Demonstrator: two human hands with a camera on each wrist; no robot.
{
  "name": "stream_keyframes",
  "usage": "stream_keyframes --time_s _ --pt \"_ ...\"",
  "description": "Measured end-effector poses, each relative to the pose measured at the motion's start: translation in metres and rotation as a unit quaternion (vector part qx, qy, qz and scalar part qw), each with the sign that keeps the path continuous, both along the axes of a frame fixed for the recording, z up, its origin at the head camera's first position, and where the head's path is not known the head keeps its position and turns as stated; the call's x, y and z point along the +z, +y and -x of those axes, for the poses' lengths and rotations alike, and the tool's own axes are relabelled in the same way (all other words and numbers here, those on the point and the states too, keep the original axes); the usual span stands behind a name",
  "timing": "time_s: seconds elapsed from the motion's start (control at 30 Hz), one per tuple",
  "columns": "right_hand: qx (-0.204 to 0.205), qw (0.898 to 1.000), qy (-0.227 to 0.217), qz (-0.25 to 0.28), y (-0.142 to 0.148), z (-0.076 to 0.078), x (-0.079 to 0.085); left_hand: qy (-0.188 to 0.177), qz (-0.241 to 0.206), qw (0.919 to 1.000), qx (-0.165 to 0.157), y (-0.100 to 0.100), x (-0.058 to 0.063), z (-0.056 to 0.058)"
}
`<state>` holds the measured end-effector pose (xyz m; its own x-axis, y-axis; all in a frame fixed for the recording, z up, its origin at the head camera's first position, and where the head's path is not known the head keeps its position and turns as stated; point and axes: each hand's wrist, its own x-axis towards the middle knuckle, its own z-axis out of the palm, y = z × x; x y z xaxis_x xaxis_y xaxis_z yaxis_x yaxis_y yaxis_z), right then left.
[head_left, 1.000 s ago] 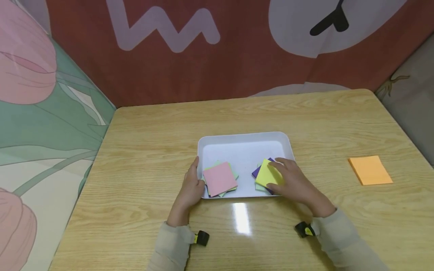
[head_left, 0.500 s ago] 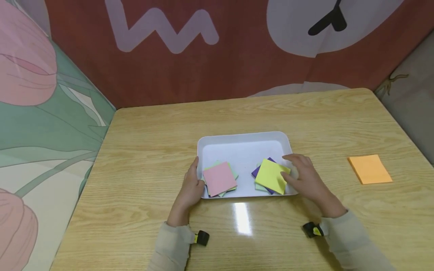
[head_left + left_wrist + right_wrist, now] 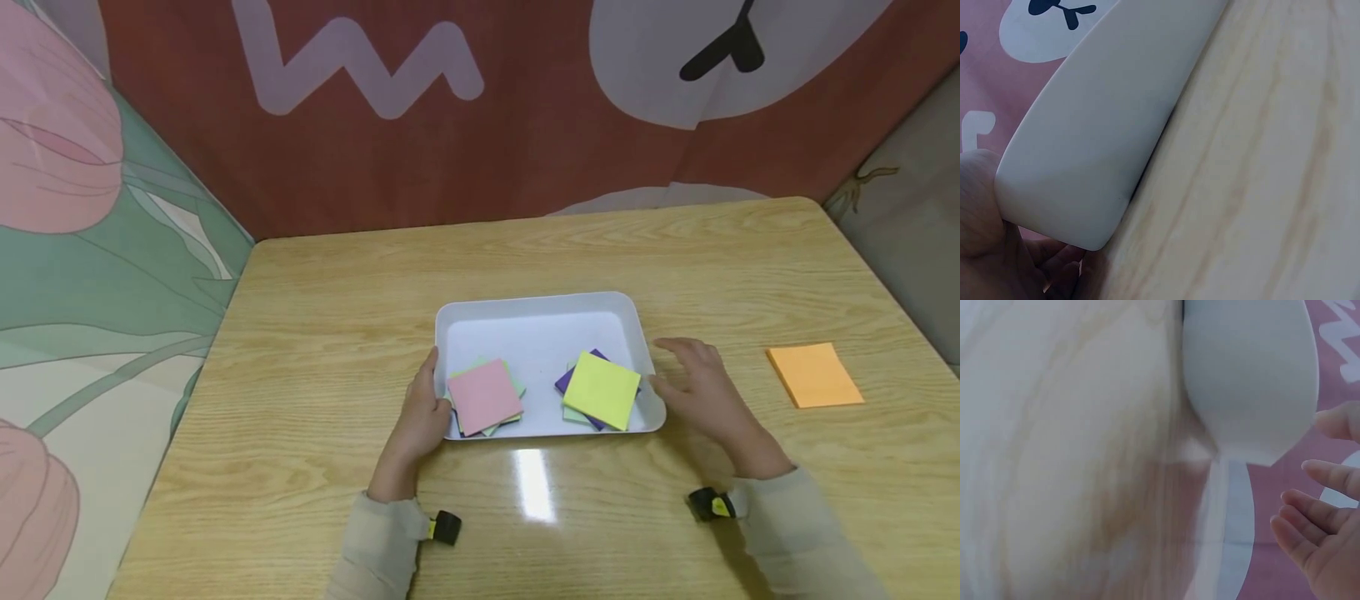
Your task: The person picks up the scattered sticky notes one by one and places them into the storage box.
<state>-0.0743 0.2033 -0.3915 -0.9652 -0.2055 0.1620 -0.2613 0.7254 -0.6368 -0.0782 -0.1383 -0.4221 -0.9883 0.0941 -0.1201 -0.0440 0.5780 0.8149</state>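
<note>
A white rectangular tray (image 3: pixel 536 333) lies on the wooden table. Inside at its left is a fanned stack of sticky notes, a pink pad (image 3: pixel 486 397) uppermost. On the right side a yellow pad (image 3: pixel 602 391) tops purple and light green ones. My left hand (image 3: pixel 424 419) grips the tray's left end, thumb at the rim and fingers outside the wall; in the left wrist view the fingers curl past the tray's end wall (image 3: pixel 1079 187). My right hand (image 3: pixel 701 392) is just beyond the right wall, fingers extended and holding nothing, its thumb tip right at the rim in the right wrist view.
An orange sticky note pad (image 3: pixel 816 375) lies on the wooden table (image 3: pixel 337 317), to the right of my right hand. A red printed cloth (image 3: pixel 525 158) hangs behind the table's far edge. Wrist cameras sit at both sleeves.
My right hand has let go of the yellow pad and moved right, out of the tray to its outer side. The yellow pad stays on its stack. My left hand has stayed put.
</note>
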Motion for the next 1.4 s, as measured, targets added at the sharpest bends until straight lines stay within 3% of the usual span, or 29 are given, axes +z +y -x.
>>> stream_keyframes --time_s 0.63,1.4 --pt "-0.055 0.998 -0.033 -0.014 0.040 -0.005 0.001 -0.006 0.000 1.0000 0.000 0.000 0.000 0.000" --pt "-0.116 0.984 -0.131 -0.041 0.080 -0.014 -0.007 -0.009 0.000 1.0000 0.002 0.000 -0.001 0.000"
